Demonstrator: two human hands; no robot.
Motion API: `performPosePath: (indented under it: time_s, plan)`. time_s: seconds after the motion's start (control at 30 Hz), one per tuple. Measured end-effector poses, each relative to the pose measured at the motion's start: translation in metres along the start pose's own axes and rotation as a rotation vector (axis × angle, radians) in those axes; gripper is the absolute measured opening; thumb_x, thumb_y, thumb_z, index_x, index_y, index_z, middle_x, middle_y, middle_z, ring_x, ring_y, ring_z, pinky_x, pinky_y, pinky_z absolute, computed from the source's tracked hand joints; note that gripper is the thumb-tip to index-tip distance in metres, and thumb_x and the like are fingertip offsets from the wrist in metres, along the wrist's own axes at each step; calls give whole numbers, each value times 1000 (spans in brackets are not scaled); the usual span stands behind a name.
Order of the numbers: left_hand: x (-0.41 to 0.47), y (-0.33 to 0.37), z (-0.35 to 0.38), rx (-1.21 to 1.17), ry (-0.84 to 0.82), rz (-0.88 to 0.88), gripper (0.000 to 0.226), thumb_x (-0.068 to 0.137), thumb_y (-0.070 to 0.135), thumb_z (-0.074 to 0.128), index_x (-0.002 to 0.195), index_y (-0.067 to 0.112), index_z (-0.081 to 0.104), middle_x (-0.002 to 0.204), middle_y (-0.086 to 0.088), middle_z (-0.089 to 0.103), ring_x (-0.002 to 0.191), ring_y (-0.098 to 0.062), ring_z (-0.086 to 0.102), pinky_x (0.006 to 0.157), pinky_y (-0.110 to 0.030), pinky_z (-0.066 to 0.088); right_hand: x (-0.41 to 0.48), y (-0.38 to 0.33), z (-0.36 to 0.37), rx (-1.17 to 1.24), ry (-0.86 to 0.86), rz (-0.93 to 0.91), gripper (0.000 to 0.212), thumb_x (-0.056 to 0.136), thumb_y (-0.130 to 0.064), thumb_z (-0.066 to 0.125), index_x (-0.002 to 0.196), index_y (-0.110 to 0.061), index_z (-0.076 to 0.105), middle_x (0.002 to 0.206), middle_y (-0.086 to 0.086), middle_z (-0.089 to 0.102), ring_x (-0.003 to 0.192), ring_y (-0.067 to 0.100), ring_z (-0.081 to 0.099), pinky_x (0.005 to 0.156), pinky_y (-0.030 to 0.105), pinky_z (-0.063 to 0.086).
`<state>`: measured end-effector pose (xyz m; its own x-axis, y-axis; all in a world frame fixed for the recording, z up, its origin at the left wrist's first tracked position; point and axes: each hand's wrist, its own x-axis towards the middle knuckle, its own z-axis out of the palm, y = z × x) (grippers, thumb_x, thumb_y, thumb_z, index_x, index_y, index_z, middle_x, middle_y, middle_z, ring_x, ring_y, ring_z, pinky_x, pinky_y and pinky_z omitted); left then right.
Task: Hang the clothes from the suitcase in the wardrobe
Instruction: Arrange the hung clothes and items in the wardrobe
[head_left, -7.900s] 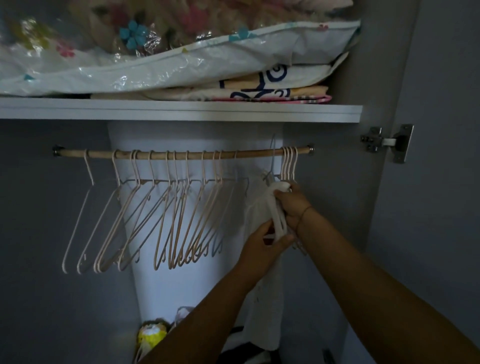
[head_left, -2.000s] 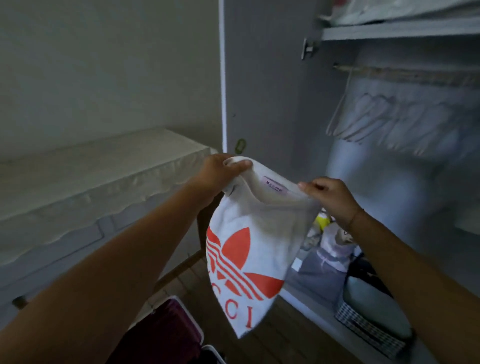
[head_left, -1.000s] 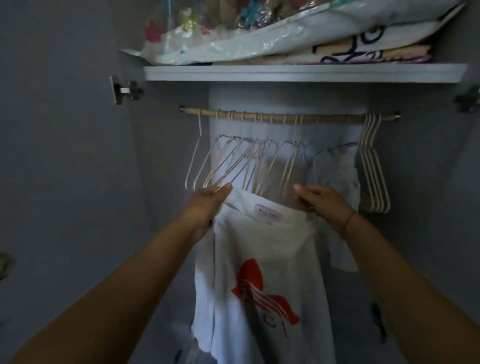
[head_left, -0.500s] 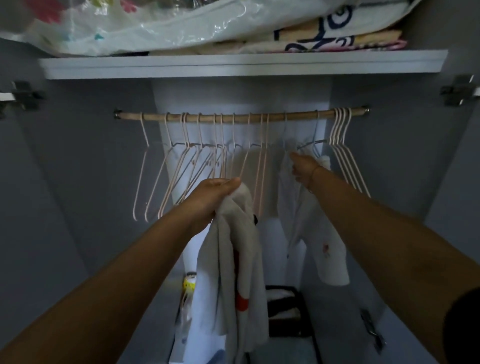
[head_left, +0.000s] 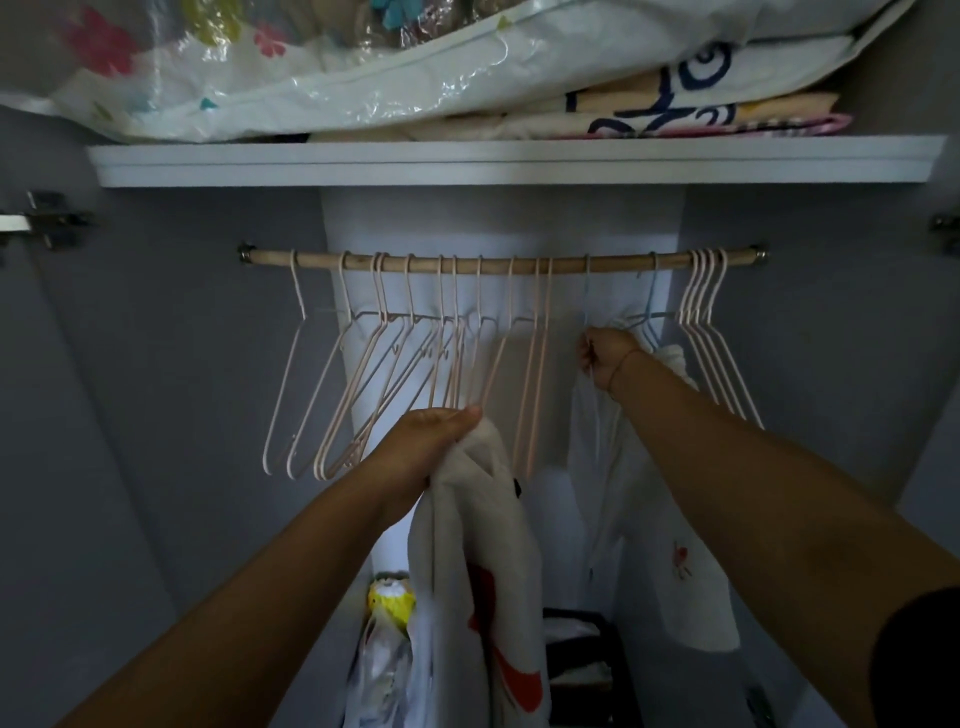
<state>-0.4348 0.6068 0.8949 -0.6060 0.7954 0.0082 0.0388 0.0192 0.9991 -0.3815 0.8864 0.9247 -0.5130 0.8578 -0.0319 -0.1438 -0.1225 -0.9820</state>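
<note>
One wooden wardrobe rod (head_left: 498, 262) runs across the view just above centre. On it I count eleven empty pale pink wire hangers (head_left: 363, 395) spread from 9 to 12 o'clock, though they overlap. A tight cluster of four more pink hangers (head_left: 719, 374) sits at 2 o'clock. Between the two groups hang two thinner pale hangers. One carries a hung white garment with a small red motif (head_left: 691, 571), which falls toward 4 o'clock.

The right hand (head_left: 605, 358), at 1 o'clock, has its fingers curled round the other thin pale hanger (head_left: 587, 291), just below its hook. The left hand (head_left: 431, 441), at 7 o'clock, is clamped on the bunched top of a white T-shirt with a red-orange print (head_left: 483, 571), which hangs off the rod toward 6 o'clock.

At 12 o'clock, one white shelf (head_left: 519, 161) carries a clear flower-printed plastic bag (head_left: 311, 67) and folded patterned bedding (head_left: 675, 104). Two metal hinges (head_left: 52, 223) show, at 9 and 3 o'clock.
</note>
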Motion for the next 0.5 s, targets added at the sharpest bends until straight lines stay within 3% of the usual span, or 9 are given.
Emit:
performPosePath:
  time_s: [0.13, 0.3, 0.4, 0.5]
  plan:
    - [-5, -9, 3, 1, -2, -12, 36, 88, 36, 62, 108, 7, 68, 103, -13, 72, 97, -25, 68, 92, -40, 53, -7, -7, -3, 44, 6, -67, 33, 97, -5, 40, 65, -11, 46, 30, -9, 43, 24, 1, 33, 29, 13, 25]
    - [-14, -10, 10, 5, -2, -4, 35, 88, 35, 61, 105, 6, 68, 101, -14, 72, 96, -26, 68, 90, -38, 54, -48, -6, -18, 91, 46, -110, 31, 94, -13, 48, 64, -15, 49, 54, -1, 43, 28, 2, 35, 32, 14, 25]
    - [-19, -10, 15, 14, -8, -5, 33, 88, 36, 62, 103, 8, 68, 101, -13, 72, 97, -25, 68, 90, -38, 54, -85, 15, -37, -5, 110, -158, 35, 93, -32, 54, 61, -19, 49, 46, -5, 46, 31, 3, 38, 34, 13, 29]
    - [-26, -13, 26, 36, -9, -3, 21, 89, 33, 61, 98, 15, 68, 101, -9, 71, 95, -20, 67, 85, -32, 54, -109, 38, -57, -110, 110, -198, 39, 90, -44, 55, 61, -19, 49, 51, -2, 48, 42, 9, 42, 41, 19, 35]
